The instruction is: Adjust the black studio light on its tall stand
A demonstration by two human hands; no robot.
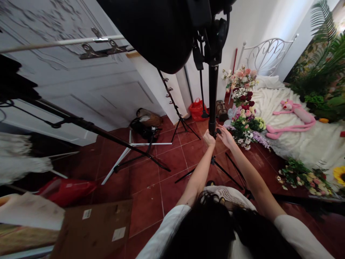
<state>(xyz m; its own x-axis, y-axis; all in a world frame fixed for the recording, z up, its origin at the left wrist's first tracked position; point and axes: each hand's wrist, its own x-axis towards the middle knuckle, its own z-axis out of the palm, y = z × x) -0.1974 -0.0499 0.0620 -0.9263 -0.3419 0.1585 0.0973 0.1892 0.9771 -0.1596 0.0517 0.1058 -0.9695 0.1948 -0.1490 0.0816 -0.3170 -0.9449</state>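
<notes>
A black upright light stand [212,93] rises in front of me, with a large black lamp housing [167,32] at its top. My left hand [209,138] is wrapped round the pole low down, its fingers closed. At the pole's right side, my right hand [225,136] has its fingers bent at a small black knob [217,132] and touches it. Below both hands, the stand's black legs [225,172] spread over the red tiled floor [172,162].
Left are another black stand [107,133], a white-legged stand [121,162] and a cardboard box [94,226]. A slim clip stand [184,126] and red bag [198,109] are ahead. Right are flowers [246,111] and a pink plush toy [299,111] on white cloth [291,144].
</notes>
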